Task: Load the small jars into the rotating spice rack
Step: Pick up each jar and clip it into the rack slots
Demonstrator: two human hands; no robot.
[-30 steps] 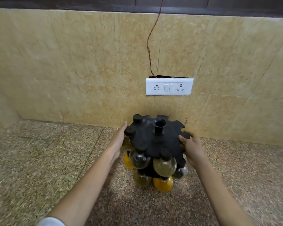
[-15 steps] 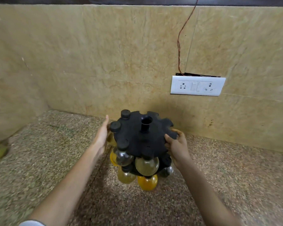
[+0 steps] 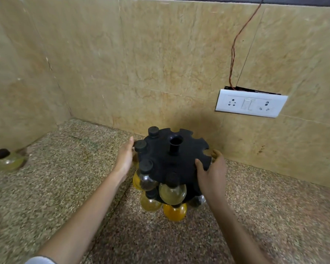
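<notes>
1. The rack (image 3: pixel 171 161), a black notched disc with a hollow post (image 3: pixel 176 146) at its middle, is seen standing on the speckled counter (image 3: pixel 65 187), close to the tiled wall (image 3: pixel 160 63).
2. The left hand (image 3: pixel 125 159) is laid against the rack's edge at 9 o'clock. Its fingers are held straight and together, and nothing is gripped.
3. The right hand (image 3: pixel 211 172) is clamped on the rim at 3 o'clock. The thumb is pressed on top of the disc and the fingers are curled round its edge.
4. Four black caps (image 3: pixel 146 165) are seated in the disc's notches from 11 round to 6 o'clock. Bare notches are seen from 12 to 3 o'clock.
5. Round jars (image 3: pixel 172 193) are carried under the disc in two tiers. A pale one is seen at 6 o'clock, an orange one (image 3: pixel 174 212) just below it, and a yellow one (image 3: pixel 150 203) at 7 o'clock.
6. A loose jar (image 3: pixel 7 159), black-capped with yellowish contents, is set on the counter at 9 o'clock of the rack. It is well apart from the rack and blurred.
7. A white socket plate (image 3: pixel 251 103) is fixed to the wall at 2 o'clock of the rack. A thin wire (image 3: pixel 236 44) is led upward from its top edge.
8. A white sleeve (image 3: pixel 39 260) is seen on the left arm at the view's lower edge.
</notes>
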